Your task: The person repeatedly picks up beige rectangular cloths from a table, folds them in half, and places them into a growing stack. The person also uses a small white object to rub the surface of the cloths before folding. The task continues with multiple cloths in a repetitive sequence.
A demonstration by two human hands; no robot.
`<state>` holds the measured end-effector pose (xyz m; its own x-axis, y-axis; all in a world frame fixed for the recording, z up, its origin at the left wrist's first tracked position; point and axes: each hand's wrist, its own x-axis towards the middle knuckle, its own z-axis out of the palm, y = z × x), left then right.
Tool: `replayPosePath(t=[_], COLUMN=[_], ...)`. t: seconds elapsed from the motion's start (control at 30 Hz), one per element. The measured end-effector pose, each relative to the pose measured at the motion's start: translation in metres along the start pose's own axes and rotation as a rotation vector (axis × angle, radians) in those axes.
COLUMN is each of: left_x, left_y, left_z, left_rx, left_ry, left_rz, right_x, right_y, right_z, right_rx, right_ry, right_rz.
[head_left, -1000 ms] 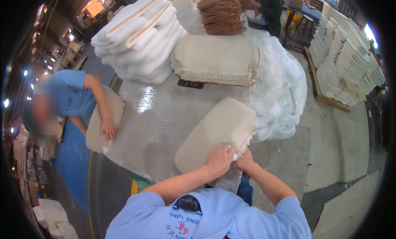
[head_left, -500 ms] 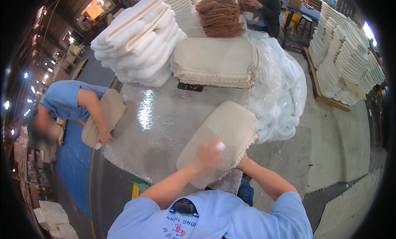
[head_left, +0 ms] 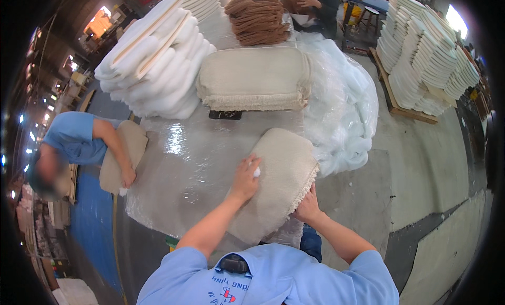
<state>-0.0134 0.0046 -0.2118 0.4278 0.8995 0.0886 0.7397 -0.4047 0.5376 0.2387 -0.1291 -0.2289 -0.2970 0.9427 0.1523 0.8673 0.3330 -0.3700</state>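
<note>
A beige fabric cushion (head_left: 281, 168) lies slanted at the front of the plastic-covered table (head_left: 179, 194), its frayed edge toward my right. Resting on its left side, my left hand (head_left: 246, 180) has its fingers curled around a small white wad (head_left: 256, 172), which only partly shows. At the frayed edge, my right hand (head_left: 308, 206) grips the cushion from the right, some of its fingers hidden by the fabric. Beyond the cushion sits a stack of similar beige pieces (head_left: 252, 73), with a small black object (head_left: 225, 115) at its front edge.
White padding (head_left: 152, 63) is piled at the back left, beside a brown fabric stack (head_left: 258, 18). Plastic-wrapped white filling (head_left: 339, 105) bulges along the right side. A co-worker (head_left: 79, 142) at the left handles another beige cushion (head_left: 123, 157). Another person's hand (head_left: 309, 2) shows at the back.
My left hand has slid to the left across the cushion with the white wad. My right hand stays at the frayed edge. The whole view has shifted slightly.
</note>
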Motion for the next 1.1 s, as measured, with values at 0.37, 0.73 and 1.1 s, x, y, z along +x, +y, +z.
replayPosePath(t=[0.37,0.73,1.1], left_x=[0.005,-0.017,-0.016], left_y=[0.01,0.15,0.153], left_z=[-0.005,0.012,-0.009], left_rx=[0.044,0.001,-0.197], left_ry=[0.107,-0.162,-0.084], left_rz=[0.054,0.052,0.24], right_x=[0.04,0.034,0.046], right_y=[0.024,0.041,0.044], right_z=[0.017,-0.003,0.001], right_rx=[0.012,0.095,0.051], right_ry=[0.023,-0.062,-0.054], right_rz=[-0.002,-0.151,-0.139])
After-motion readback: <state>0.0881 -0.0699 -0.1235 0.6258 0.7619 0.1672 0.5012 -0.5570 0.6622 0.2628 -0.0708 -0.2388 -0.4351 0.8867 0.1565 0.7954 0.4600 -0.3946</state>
